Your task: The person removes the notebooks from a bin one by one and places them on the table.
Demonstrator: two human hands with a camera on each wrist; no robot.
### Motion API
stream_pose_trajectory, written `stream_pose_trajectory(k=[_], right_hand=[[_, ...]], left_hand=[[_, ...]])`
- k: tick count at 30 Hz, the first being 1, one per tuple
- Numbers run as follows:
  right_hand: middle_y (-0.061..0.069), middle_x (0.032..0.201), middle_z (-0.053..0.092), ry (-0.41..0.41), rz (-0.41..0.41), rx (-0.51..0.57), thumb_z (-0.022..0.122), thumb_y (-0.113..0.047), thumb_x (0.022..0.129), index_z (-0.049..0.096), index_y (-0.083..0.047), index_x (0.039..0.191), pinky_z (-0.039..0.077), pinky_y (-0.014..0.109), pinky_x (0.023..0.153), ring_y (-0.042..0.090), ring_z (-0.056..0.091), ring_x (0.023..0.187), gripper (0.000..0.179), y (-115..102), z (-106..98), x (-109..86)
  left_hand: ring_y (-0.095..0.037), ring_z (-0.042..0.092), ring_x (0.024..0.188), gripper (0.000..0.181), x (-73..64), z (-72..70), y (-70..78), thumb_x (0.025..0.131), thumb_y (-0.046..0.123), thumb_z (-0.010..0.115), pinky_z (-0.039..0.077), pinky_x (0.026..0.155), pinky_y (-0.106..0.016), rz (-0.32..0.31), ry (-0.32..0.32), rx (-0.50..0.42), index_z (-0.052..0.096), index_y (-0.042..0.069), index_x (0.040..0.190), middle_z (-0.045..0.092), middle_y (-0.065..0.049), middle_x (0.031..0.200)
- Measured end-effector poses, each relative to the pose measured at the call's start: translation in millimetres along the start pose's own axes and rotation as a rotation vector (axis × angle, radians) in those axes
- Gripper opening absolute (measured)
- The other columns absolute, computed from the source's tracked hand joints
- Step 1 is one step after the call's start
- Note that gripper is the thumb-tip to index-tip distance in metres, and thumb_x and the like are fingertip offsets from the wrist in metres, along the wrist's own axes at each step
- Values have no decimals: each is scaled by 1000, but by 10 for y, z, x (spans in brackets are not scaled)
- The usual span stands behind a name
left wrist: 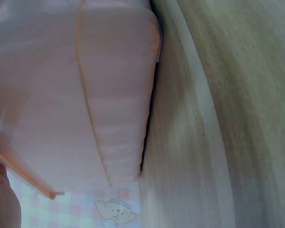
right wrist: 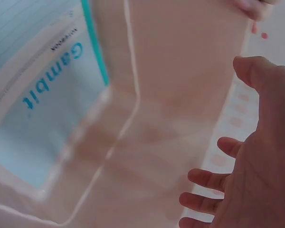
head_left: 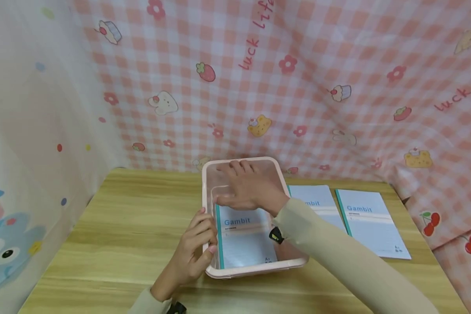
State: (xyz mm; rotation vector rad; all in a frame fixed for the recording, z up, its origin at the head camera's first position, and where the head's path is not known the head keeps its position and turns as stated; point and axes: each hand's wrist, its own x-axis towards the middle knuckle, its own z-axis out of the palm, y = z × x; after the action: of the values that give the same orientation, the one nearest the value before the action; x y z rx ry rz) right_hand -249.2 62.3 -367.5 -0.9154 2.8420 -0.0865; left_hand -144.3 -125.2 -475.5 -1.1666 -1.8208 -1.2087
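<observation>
A pale pink plastic storage bin (head_left: 255, 269) stands on the table, and a Gambit notebook (head_left: 245, 244) with a teal spine lies inside it. My left hand (head_left: 191, 250) grips the bin's left rim, its fingers over the edge. Above the far half of the bin is my right hand (head_left: 249, 187), palm down with fingers apart, holding nothing. In the right wrist view the right hand (right wrist: 249, 147) appears clear of the bin's wall, and the notebook (right wrist: 42, 90) shows at the bottom. The left wrist view shows the bin's outer side (left wrist: 118, 104) close up.
To the right of the bin, two more Gambit notebooks lie on the wooden table (head_left: 133, 235): one (head_left: 318, 205) partly behind the bin and right arm, another (head_left: 373, 224) farther right. A pink checked cloth (head_left: 235, 100) hangs behind the table.
</observation>
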Motion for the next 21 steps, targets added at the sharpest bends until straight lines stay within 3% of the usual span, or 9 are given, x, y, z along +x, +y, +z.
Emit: stream_pose_trajectory(k=[9,16,21], right_hand=[[10,171,15,-126,61,-33,44,-74,95,18,-26,163,16,56,128,33,9,160,88,-76,309,185],[8,162,32,-147,35,-114,47,-70,95,25,-23,160,26,50,126,30,26,153,83,-85,497,271],[9,163,31,-150,30,-132,46,-70,96,26,-24,161,31,49,123,30,28,153,82,-74,619,300]], left_hand=[[-24,53,103,13,-14,-6,-1,88,12,53,25,124,-45,-4,1,-4,54,13,75,55,-1,82],[-25,54,105,13,-10,6,-12,89,12,54,24,125,-46,4,-7,-7,54,13,76,56,-2,84],[-25,54,105,13,-11,33,-3,89,12,53,24,126,-46,-4,2,-12,54,13,76,56,-2,84]])
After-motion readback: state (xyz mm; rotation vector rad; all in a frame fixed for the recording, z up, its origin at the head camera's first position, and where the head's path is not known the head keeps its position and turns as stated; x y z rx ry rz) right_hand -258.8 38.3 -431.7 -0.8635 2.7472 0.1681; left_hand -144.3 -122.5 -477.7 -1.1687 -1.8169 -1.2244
